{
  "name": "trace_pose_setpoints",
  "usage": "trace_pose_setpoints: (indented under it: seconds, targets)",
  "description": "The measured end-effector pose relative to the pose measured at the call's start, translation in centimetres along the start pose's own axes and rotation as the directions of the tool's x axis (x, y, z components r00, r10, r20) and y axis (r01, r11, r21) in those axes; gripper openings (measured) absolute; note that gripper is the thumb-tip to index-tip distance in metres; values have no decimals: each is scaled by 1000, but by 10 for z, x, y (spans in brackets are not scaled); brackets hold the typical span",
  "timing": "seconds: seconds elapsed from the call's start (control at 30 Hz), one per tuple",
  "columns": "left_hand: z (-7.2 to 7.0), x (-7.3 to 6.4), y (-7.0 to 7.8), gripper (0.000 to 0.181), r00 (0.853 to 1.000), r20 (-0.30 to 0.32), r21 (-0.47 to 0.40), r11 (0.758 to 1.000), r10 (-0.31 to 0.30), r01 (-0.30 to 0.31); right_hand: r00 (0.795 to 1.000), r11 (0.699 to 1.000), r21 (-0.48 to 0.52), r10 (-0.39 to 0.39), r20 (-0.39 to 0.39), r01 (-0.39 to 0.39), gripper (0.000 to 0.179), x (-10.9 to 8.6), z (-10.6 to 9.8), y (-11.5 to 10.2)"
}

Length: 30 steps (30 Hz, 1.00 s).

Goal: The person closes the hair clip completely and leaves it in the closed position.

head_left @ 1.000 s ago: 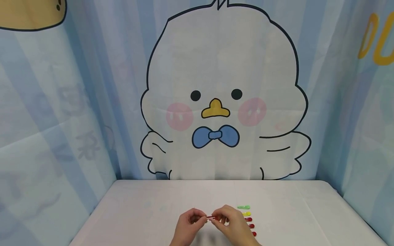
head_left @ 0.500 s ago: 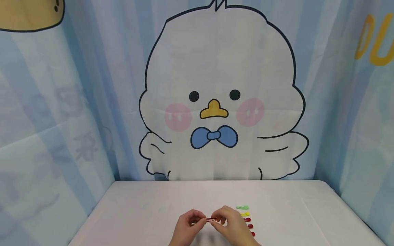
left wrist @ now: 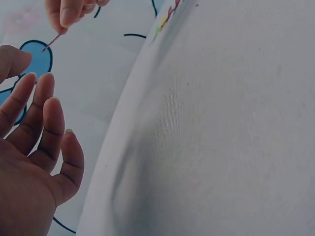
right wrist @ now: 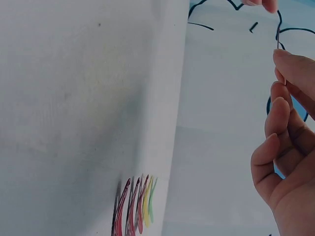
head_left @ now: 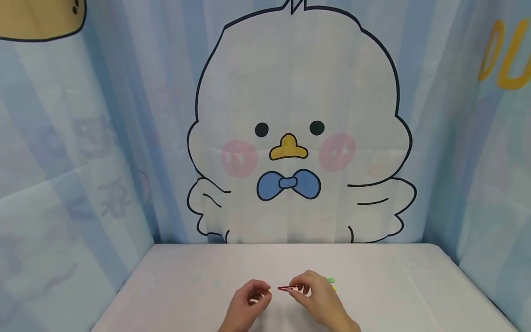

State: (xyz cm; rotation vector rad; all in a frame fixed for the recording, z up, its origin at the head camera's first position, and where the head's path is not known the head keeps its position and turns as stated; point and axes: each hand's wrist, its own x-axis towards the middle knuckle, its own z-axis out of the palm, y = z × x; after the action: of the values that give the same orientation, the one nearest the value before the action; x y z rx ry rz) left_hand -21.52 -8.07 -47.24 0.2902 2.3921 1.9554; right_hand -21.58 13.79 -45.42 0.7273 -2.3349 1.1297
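My right hand [head_left: 318,297] pinches a dark red snap hair clip [head_left: 285,288] between thumb and fingers, its free end pointing left above the table. The clip looks like a thin line edge-on in both wrist views. To its left, my left hand [head_left: 246,303] is empty, its thumb and fingers apart and loosely bent. On the table beyond the right hand, a green hair clip [head_left: 330,280] and a yellow hair clip [head_left: 334,287] show partly. Dark red hair clips [right wrist: 133,209] lie beside them in the right wrist view, hidden behind the hand in the head view.
The white tabletop [head_left: 199,272] reaches back to a curtain [head_left: 174,138] printed with a white duck in a blue bow tie. Patterned cloth hangs along both sides of the table.
My left hand has let go of the red hair clip and drawn back left. My right hand has lifted the clip slightly away, and now covers the red clips in the row.
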Motion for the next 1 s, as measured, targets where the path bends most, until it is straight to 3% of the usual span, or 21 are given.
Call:
trace_pose_setpoints:
  seconds: [0.43,1.0]
  targets:
    - [-16,-3,-3,22,1000,-8,32,999,-16,16,988,991,-21,133,81,-132,12,11,-6,16]
    - [-32,-10,-5,24,1000,-1,36,999,-28,28,935,948,-89,315,163,-304,8,22,-14,49]
